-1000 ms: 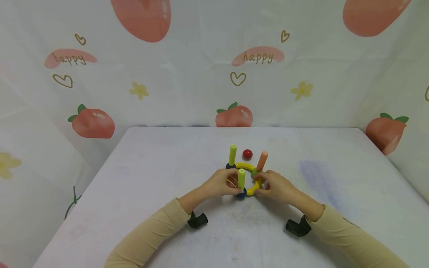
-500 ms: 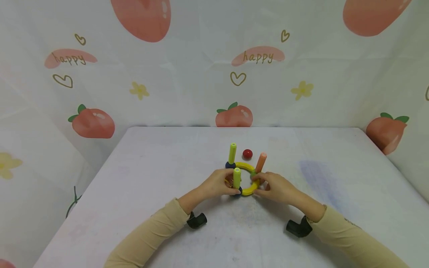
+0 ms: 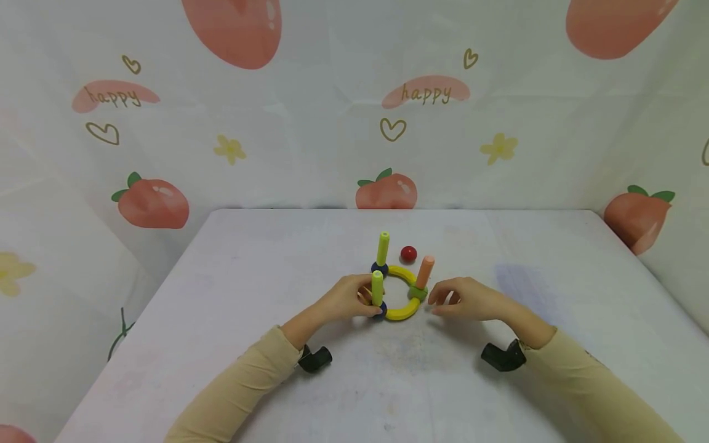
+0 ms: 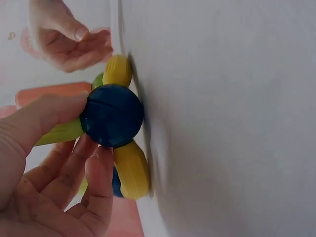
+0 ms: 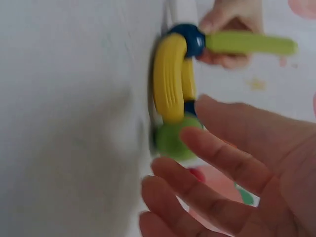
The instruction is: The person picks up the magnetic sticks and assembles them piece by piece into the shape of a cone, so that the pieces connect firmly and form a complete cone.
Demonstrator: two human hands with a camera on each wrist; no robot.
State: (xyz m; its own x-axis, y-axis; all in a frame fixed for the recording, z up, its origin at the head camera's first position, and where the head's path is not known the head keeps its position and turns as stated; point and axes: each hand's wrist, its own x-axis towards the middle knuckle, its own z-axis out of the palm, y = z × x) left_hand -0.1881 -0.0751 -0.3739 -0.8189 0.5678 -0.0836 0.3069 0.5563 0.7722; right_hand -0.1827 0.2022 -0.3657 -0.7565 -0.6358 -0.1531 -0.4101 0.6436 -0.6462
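Observation:
On the table stands a ring of yellow curved pieces (image 3: 402, 312) joined by ball connectors. An upright lime rod (image 3: 377, 288) rises from the near blue ball (image 4: 112, 116), and another lime rod (image 3: 383, 248) from the far blue ball (image 3: 379, 269). On the right, an orange rod (image 3: 424, 272) leans slightly on a green ball (image 3: 418, 293). My left hand (image 3: 346, 300) pinches the near blue ball between thumb and fingers; its fingers partly hide the ring's left side. Just right of the green ball, my right hand (image 3: 471, 299) holds nothing, its fingers loosely bent and apart from the ring.
A small red ball (image 3: 408, 253) lies behind the ring. The white table (image 3: 266, 246) ends at a printed cloth backdrop (image 3: 310, 135). Black wrist cameras (image 3: 316, 360) sit under both wrists, close to the tabletop.
The ring has shifted left and turned a little with my left hand. My right hand has let go of the yellow curved piece and drawn back to the right.

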